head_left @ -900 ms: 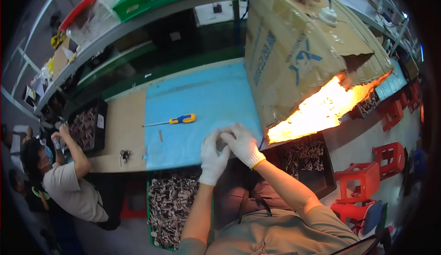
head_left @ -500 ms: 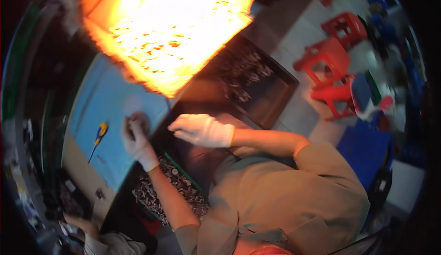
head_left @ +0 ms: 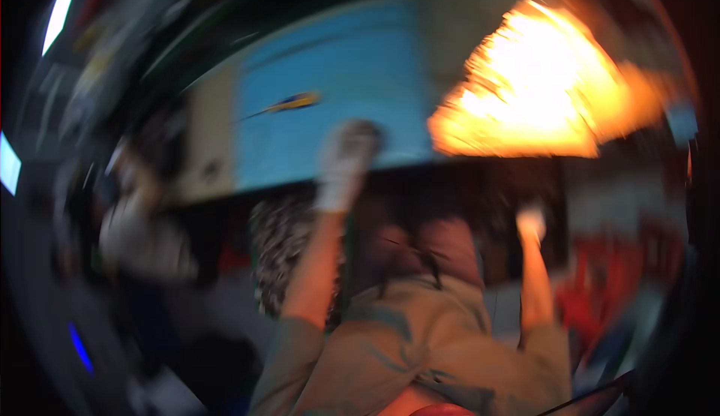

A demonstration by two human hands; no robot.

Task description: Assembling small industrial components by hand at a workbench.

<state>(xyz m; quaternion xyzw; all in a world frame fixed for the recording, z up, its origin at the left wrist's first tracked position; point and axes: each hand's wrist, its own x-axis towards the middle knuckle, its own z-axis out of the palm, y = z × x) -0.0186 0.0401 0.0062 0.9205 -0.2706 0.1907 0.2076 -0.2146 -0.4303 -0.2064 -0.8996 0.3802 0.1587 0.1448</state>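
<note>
My left hand [head_left: 346, 159], in a white glove, is over the near edge of a blue mat [head_left: 349, 56]. Its fingers look curled around a dark roundish thing [head_left: 366, 135] that blur keeps me from naming. My right hand [head_left: 531, 225], gloved too, is stretched out to the right, over the dark tray beside my knees; motion smears its fingers. A yellow-and-blue screwdriver [head_left: 298, 101] lies on the mat beyond my left hand. Under my left forearm stands a bin of small metal parts [head_left: 281, 247].
A glaringly lit heap [head_left: 532, 86] lies at the far right of the bench, its details washed out. Red stools [head_left: 600, 281] stand on the floor at right. Another person in a light top [head_left: 146, 240] is at the left.
The whole view has swung round, so the bright heap now appears at right. My right hand has moved away from my left, out over the tray; my left hand stays on the mat.
</note>
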